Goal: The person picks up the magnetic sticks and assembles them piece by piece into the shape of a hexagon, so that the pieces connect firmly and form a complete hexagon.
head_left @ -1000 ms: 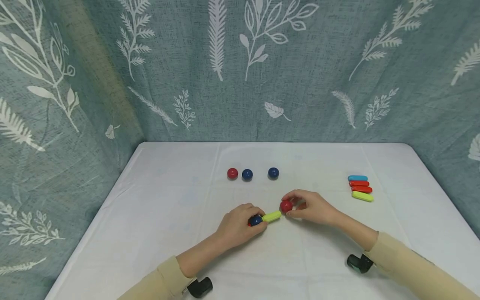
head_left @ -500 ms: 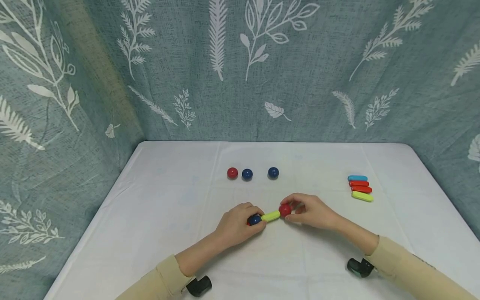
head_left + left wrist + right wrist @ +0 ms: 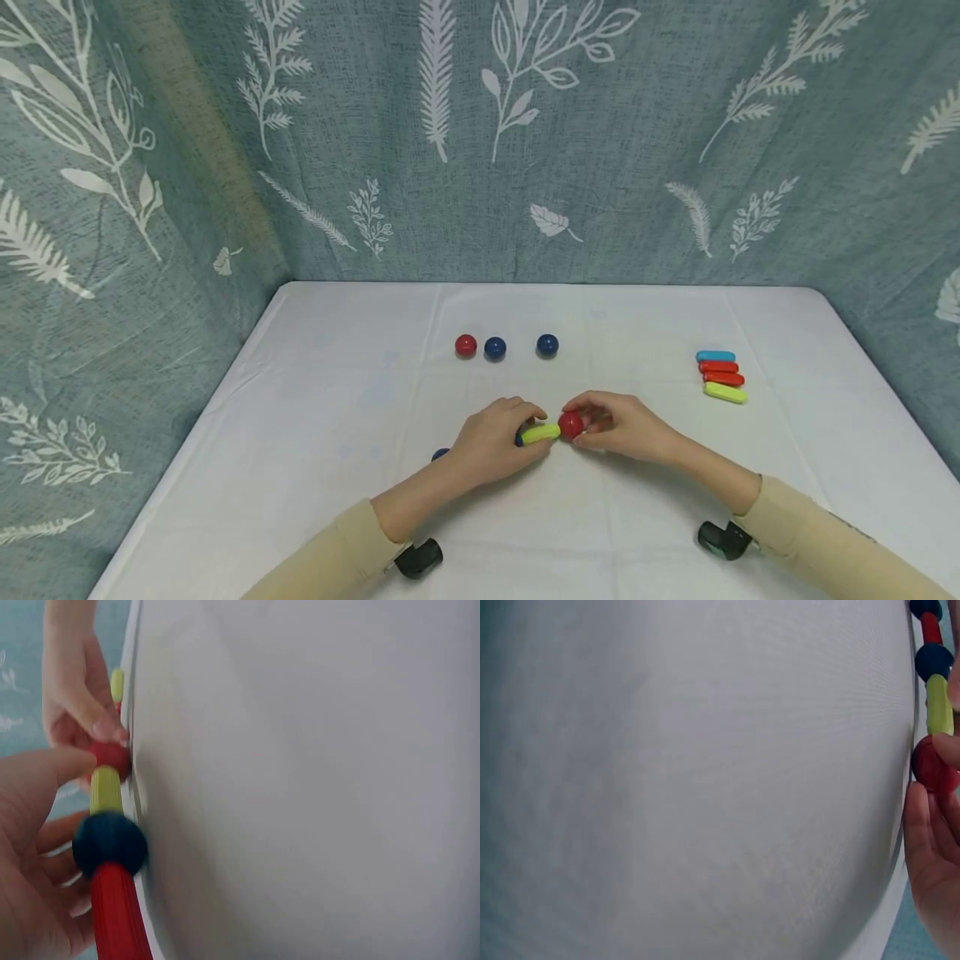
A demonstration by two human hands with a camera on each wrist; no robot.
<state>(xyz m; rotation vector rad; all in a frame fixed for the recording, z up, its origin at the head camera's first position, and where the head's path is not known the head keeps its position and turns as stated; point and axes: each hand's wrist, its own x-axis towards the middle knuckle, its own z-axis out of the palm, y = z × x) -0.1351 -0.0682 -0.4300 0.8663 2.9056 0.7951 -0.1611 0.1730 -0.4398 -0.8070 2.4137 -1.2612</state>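
A chain of pieces lies on the white table (image 3: 315,392): a blue ball (image 3: 440,454), a red stick (image 3: 116,915), a second blue ball (image 3: 110,841), a yellow stick (image 3: 542,433) and a red ball (image 3: 570,425). My left hand (image 3: 525,425) pinches the yellow stick and hides the red stick in the head view. My right hand (image 3: 581,421) grips the red ball and holds it against the yellow stick's right end. In the right wrist view the same chain runs down the right edge, with the red ball (image 3: 932,766) at my fingertips (image 3: 949,750).
At the back stand a loose red ball (image 3: 466,345) and two blue balls (image 3: 495,347) (image 3: 547,344). To the right lie a blue stick (image 3: 715,356), two red sticks (image 3: 718,367) and a yellow stick (image 3: 725,392). A patterned curtain surrounds the table.
My left hand slid right from the blue ball onto the yellow stick, which uncovered the blue ball at the chain's left end. The right hand lowered the red ball onto the yellow stick's end.
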